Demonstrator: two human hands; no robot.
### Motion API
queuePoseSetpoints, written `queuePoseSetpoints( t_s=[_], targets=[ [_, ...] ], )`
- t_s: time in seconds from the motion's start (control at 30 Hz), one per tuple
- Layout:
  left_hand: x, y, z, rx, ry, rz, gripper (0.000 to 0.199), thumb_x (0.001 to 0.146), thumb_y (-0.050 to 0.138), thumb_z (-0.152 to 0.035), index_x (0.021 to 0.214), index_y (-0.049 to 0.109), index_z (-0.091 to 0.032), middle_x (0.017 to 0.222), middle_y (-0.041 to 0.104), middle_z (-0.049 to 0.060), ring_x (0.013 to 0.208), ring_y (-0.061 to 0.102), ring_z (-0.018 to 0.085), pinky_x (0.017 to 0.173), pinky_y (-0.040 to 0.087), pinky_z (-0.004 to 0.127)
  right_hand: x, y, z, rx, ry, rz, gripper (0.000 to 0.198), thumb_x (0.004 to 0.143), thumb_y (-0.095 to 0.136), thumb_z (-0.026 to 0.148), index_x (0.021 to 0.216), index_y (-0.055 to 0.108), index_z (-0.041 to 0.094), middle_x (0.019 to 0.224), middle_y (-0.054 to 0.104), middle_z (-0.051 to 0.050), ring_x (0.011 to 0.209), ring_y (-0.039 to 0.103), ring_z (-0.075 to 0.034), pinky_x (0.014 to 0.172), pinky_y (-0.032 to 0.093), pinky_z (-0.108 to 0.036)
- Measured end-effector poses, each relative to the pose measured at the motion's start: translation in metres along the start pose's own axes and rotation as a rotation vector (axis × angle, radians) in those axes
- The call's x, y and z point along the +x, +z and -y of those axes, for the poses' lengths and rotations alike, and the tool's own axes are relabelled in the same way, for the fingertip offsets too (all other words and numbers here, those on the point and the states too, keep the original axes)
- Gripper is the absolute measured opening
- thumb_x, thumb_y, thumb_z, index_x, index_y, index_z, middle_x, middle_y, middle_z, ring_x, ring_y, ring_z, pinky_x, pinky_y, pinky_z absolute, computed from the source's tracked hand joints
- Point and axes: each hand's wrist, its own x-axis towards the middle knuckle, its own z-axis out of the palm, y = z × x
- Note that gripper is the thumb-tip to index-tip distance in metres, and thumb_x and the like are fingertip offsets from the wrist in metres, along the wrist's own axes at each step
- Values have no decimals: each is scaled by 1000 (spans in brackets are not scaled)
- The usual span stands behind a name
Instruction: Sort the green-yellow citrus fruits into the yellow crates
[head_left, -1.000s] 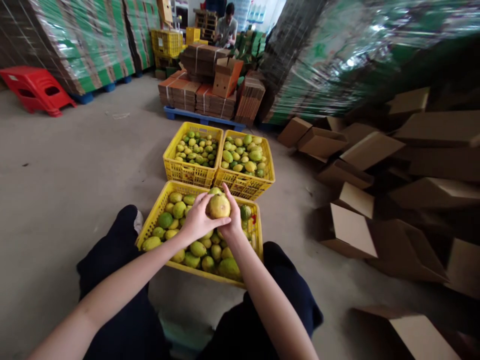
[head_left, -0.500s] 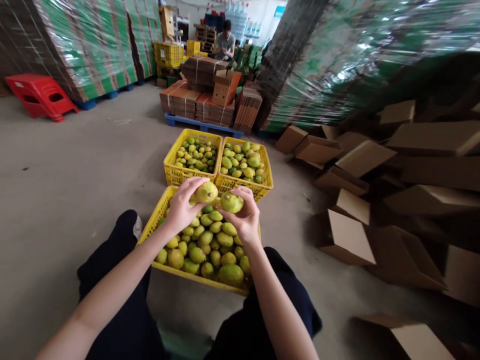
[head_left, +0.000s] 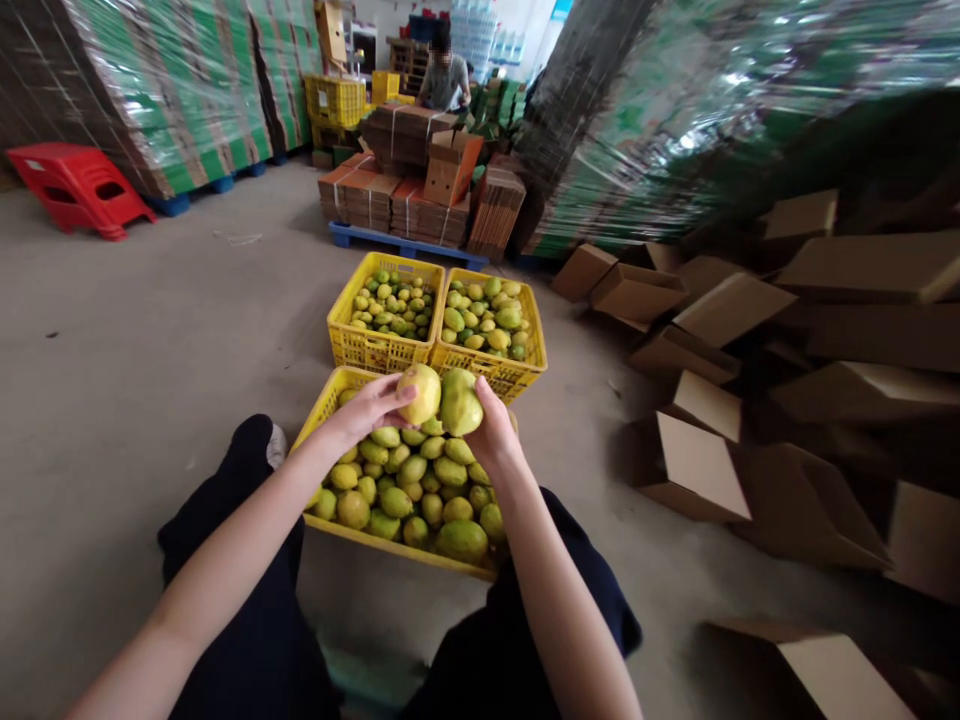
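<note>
My left hand (head_left: pixel 375 408) is closed on a yellowish lemon (head_left: pixel 421 390), thumb across its near side. A greener lemon (head_left: pixel 460 404) sits in my right hand (head_left: pixel 493 428), whose thumb presses its right side. Both fruits are held side by side, nearly touching, above the near yellow crate (head_left: pixel 319 410). Many green and yellow lemons (head_left: pixel 394 502) fill that crate, which stands on the floor between my knees. The fingers behind each fruit are partly hidden.
Beyond stand a left yellow crate (head_left: pixel 352 340) and a right yellow crate (head_left: pixel 529 375), both holding lemons. Flattened cartons (head_left: pixel 367 200) lie on a blue pallet (head_left: pixel 409 247). Open cardboard boxes (head_left: pixel 697 470) are heaped at right, a red stool (head_left: pixel 79 185) at left. A person (head_left: pixel 444 80) works behind.
Both hands have turned the lemons, showing different sides, and brought them closer together. The person at the back has leaned to the left.
</note>
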Motion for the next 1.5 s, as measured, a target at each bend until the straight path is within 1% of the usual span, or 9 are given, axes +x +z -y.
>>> queuePoseSetpoints(
  t_s=[0.13,0.27,0.33,0.5,0.7,0.8,0.93,1.13,1.5],
  targets=[
    [5,4,4,-139,-187,-62,46,80,81,-48,98,73,-7,77,74,12,58,69,16,57,57,24,5,0,2,99,235,-12,35,80,77,52,88,73,18,70,76,-3,54,70,-18,44,58,-26],
    [7,6,0,-288,-188,-126,21,82,76,-21,98,72,-7,75,75,10,64,71,17,62,58,24,4,0,7,220,238,-40,20,86,71,40,89,71,19,69,75,-1,52,69,-16,44,57,-23],
    [7,6,-3,-418,-170,-144,24,79,66,-14,103,70,-7,82,76,12,73,72,20,69,60,27,3,0,8,262,200,-23,16,85,67,34,91,71,20,74,77,-2,63,73,-18,52,61,-26],
    [4,12,-6,-778,-137,-88,45,85,52,-36,116,66,-8,102,75,18,77,70,23,65,60,32,2,-2,2,310,130,-38,21,77,70,38,87,70,20,71,73,-2,78,74,-24,65,63,-34],
    [5,16,-5,-912,-223,-188,52,93,50,-61,98,68,-12,79,70,9,67,67,16,59,59,25,3,3,-12,282,144,53,42,68,76,59,85,70,22,69,70,-2,71,69,-24,53,54,-33],
    [6,16,-5,-844,-192,-191,43,92,55,-54,79,67,-14,68,67,5,61,66,15,54,57,24,3,6,-15,321,140,54,43,67,73,64,75,69,23,65,67,-3,63,63,-21,56,55,-35],
    [3,18,-5,-541,-28,-45,49,91,49,-47,61,67,-13,58,65,8,48,61,17,44,49,27,-2,11,-14,263,126,90,48,69,68,71,67,68,23,60,64,-4,58,59,-20,54,54,-36],
    [-5,20,-9,-145,103,139,59,84,54,-61,60,74,-11,57,68,12,50,64,20,53,50,29,-14,15,-11,60,-11,261,42,70,68,62,68,71,20,62,65,-3,52,60,-19,47,53,-34],
    [-15,14,-15,202,346,37,50,89,55,-52,66,81,-16,70,75,9,68,66,21,74,50,30,-15,11,-16,-104,-98,202,40,74,71,60,68,73,21,66,65,-3,56,59,-19,48,52,-32]
  ],
)
